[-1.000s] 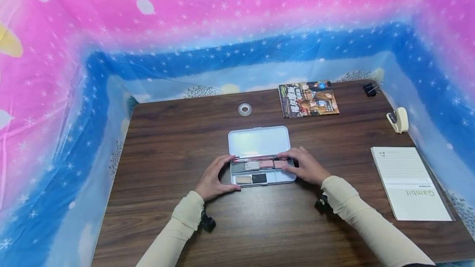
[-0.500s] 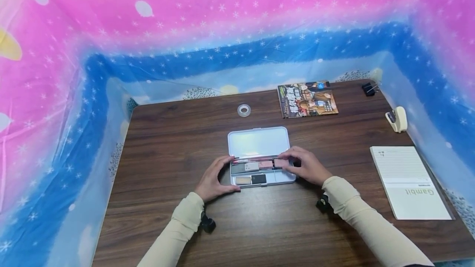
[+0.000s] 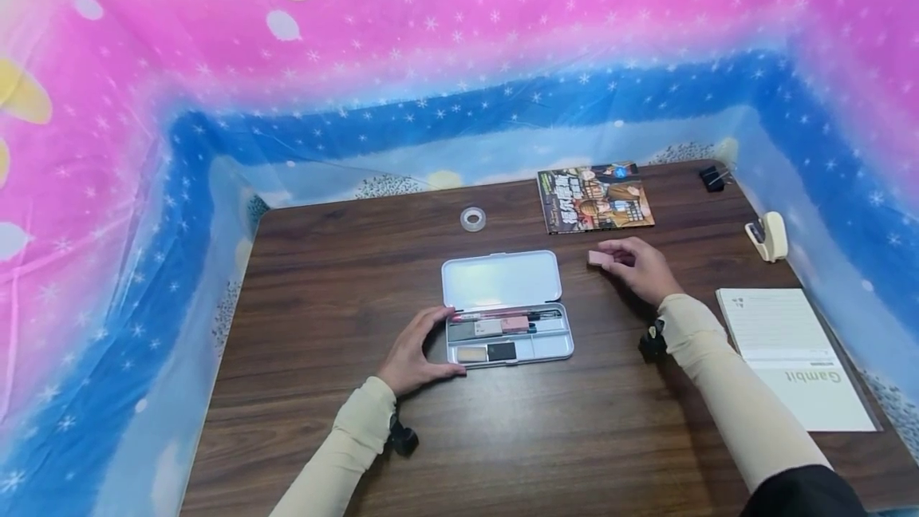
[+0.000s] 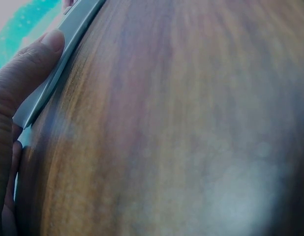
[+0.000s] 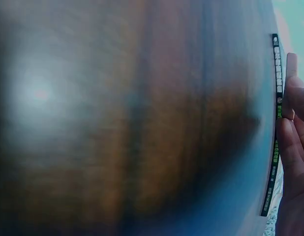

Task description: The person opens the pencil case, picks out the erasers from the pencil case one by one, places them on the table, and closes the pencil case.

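An open white pencil case lies on the table, its lid folded back. My left hand holds its left end, thumb at the front edge and fingers at the back corner. The left wrist view shows that thumb against the case's side. Inside are pens, a grey-and-pink block, and a beige-and-black block. Right of the lid, my right hand pinches a small pink eraser between thumb and fingers, close over the table.
A comic book lies behind the right hand, with a tape roll to its left. Along the right side are a black binder clip, a cream stapler and a notepad. Patterned cloth walls the table.
My right hand has left the pencil case's right compartment, taking the pink eraser out and carrying it right and back toward the comic book. The left hand stays on the case.
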`<act>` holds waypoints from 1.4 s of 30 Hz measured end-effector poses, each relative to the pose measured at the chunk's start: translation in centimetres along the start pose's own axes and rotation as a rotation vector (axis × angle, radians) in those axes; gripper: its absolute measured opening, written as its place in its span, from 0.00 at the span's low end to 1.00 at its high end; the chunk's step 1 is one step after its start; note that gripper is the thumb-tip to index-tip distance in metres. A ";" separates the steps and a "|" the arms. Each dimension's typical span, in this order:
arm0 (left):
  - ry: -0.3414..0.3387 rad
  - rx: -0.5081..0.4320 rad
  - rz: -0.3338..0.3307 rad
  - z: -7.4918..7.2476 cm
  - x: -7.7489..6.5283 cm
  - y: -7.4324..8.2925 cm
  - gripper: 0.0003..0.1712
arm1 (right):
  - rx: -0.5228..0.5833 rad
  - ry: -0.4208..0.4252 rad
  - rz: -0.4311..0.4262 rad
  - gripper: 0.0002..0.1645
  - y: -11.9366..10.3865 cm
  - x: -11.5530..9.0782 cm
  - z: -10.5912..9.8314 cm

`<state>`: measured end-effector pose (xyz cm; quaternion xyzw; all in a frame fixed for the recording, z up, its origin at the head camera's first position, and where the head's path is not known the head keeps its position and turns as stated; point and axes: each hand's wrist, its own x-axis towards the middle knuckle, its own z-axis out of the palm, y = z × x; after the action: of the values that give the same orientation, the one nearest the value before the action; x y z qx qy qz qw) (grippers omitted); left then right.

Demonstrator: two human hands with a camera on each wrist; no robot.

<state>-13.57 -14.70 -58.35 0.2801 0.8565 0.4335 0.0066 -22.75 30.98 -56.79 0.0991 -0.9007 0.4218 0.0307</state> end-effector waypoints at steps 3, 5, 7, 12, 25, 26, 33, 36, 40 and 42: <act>0.000 -0.005 -0.007 0.0 -0.1 0.0 0.59 | -0.017 -0.036 0.034 0.18 0.4 0.9 -0.1; 0.001 -0.005 -0.003 0.1 -0.2 0.0 0.59 | -0.015 -0.053 0.046 0.18 0.5 1.4 0.1; -0.003 -0.006 -0.005 0.1 -0.3 0.0 0.59 | -0.016 -0.062 0.056 0.18 0.6 1.7 0.2; -0.007 -0.015 -0.014 0.2 -0.4 0.0 0.59 | -0.017 -0.064 0.095 0.20 0.9 2.1 0.7; 0.017 0.003 -0.005 -0.1 -0.5 0.1 0.58 | 0.029 -0.007 0.126 0.22 1.1 2.4 1.1; 0.016 0.005 -0.008 -0.2 -0.5 0.1 0.58 | 0.039 -0.008 0.128 0.23 1.1 2.4 1.0; 0.020 0.022 0.019 -0.1 -0.3 -0.2 0.59 | 0.153 0.085 0.150 0.27 0.0 1.0 0.7; 0.024 0.016 0.035 -0.1 -0.2 -0.2 0.58 | 0.234 0.112 0.127 0.26 -1.2 -0.2 1.4; 0.021 0.007 0.046 0.0 -0.1 -0.3 0.58 | 0.372 0.043 0.084 0.23 -3.6 -1.9 3.3; 0.018 0.008 0.042 0.0 -0.1 -0.3 0.58 | 0.400 -0.043 0.067 0.21 -5.1 -2.8 4.4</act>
<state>-13.64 -14.92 -58.59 0.2940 0.8523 0.4324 -0.0112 -18.86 24.85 -56.21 0.0822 -0.8023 0.5908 -0.0230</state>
